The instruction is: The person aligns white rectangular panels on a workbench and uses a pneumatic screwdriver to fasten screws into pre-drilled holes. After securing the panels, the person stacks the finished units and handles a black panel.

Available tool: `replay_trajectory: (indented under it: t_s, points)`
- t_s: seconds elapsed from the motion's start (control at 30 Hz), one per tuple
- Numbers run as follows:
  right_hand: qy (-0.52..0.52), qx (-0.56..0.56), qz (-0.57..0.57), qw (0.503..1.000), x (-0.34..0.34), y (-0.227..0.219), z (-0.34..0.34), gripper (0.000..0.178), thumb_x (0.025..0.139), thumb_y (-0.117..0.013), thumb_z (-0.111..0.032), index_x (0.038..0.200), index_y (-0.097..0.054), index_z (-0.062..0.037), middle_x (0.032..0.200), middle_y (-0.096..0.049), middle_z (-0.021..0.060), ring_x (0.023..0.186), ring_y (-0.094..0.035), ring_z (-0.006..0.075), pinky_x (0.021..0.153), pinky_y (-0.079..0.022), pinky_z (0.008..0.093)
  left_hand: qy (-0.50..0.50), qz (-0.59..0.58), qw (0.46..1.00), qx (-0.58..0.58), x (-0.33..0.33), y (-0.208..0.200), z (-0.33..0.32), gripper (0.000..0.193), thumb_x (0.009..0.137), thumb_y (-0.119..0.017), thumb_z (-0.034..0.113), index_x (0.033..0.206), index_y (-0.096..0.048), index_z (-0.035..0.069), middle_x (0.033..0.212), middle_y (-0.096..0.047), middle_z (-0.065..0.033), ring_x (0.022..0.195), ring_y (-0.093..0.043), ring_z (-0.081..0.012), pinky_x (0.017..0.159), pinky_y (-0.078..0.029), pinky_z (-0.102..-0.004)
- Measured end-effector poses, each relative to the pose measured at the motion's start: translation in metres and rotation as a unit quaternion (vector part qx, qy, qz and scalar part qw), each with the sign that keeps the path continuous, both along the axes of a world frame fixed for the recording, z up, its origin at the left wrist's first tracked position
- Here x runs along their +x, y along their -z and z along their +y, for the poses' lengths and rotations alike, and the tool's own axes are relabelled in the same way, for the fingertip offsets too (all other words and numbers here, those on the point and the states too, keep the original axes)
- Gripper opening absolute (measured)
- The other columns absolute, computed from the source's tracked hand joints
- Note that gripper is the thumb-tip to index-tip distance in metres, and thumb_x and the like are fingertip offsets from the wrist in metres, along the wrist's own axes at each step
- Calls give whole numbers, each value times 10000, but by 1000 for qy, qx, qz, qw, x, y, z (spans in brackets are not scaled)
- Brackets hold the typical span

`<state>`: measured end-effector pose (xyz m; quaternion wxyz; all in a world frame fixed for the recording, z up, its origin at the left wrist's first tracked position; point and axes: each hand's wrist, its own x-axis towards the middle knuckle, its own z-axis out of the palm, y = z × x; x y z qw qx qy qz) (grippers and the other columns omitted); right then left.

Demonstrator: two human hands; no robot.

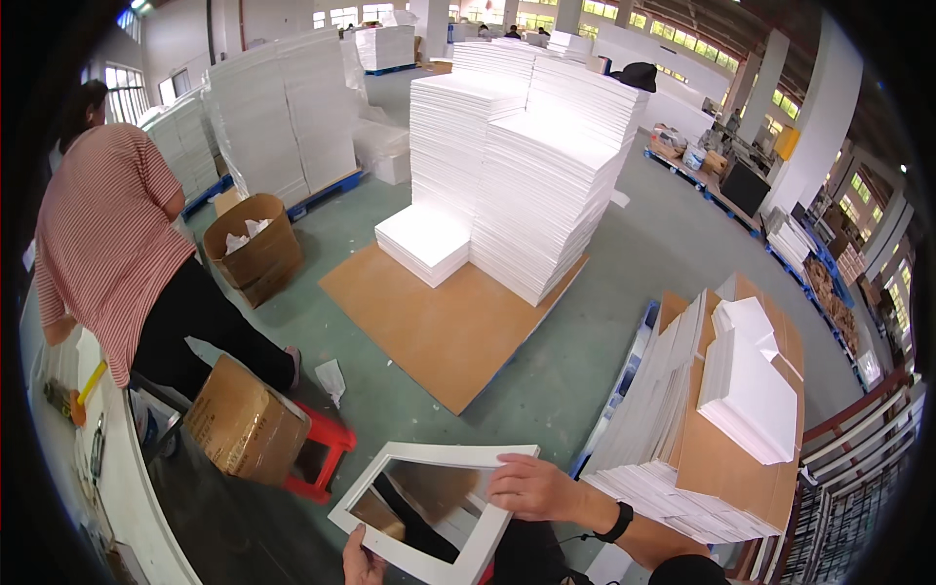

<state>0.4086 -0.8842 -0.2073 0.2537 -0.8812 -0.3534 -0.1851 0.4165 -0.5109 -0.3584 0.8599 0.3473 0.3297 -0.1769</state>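
Observation:
A white rectangular frame (pixel 392 558) is held up tilted in front of me at the bottom centre. Brown and dark shapes show within its border; whether that is a mirror, clear glass or an opening I cannot tell. My left hand (pixel 363 560) grips its lower left edge, thumb on the front face. At the right side, my right hand (pixel 526 487) closes over the upper corner, with a black band (pixel 616 524) on that wrist. The fingers behind the frame are partly hidden.
Tall white board stacks (pixel 546 185) stand ahead on a brown sheet (pixel 419 336). To the right, a loaded pallet (pixel 624 385) holds more white pieces. A red stool (pixel 327 444) and cardboard box (pixel 247 414) are near left. Another person (pixel 112 224) bends over a workbench (pixel 122 487).

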Motion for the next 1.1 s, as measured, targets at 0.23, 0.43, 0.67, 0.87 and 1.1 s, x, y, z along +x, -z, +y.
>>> replay_trajectory:
  t_s: [0.23,0.43,0.67,0.87,1.1]
  points:
    - [406,398,166,806,3,-54,-110,518,904,-740,-136,1380,-546,-76,1371,-582,99,1284,-573,266,1103,-470,438,85,-83,992,46,127,-158,-156,168,1019,-661,192,1145,-587,108,929,-629,38,786,-640,-92,645,-551,-251]
    - [339,765,294,462,26,-81,-175,490,1081,-543,-338,1465,-443,-50,1274,-613,71,1074,-638,230,905,-555,396,183,-185,964,43,216,-257,-306,264,1050,-609,198,1263,-491,96,964,-613,9,794,-643,-111,684,-570,-266]
    - [473,750,150,438,109,-138,-252,573,1048,-606,-434,1392,-484,8,1206,-622,83,1078,-624,180,929,-541,347,273,-274,921,53,311,-298,-455,236,1080,-555,237,1263,-506,96,1038,-633,-5,856,-660,-83,650,-549,-242]
    - [476,731,104,477,227,-137,-390,599,1049,-596,-449,1393,-498,31,1298,-630,122,1131,-644,219,972,-536,346,322,-322,888,66,440,-315,-589,250,1081,-551,289,1185,-542,61,982,-651,-12,820,-643,-91,755,-573,-237]
    - [464,723,89,504,420,-125,-539,493,1046,-612,-434,1274,-568,1,1172,-674,86,1047,-663,173,913,-548,326,310,-325,883,139,634,-298,-720,361,1025,-655,316,963,-451,25,891,-522,-88,805,-626,-163,764,-645,-343]
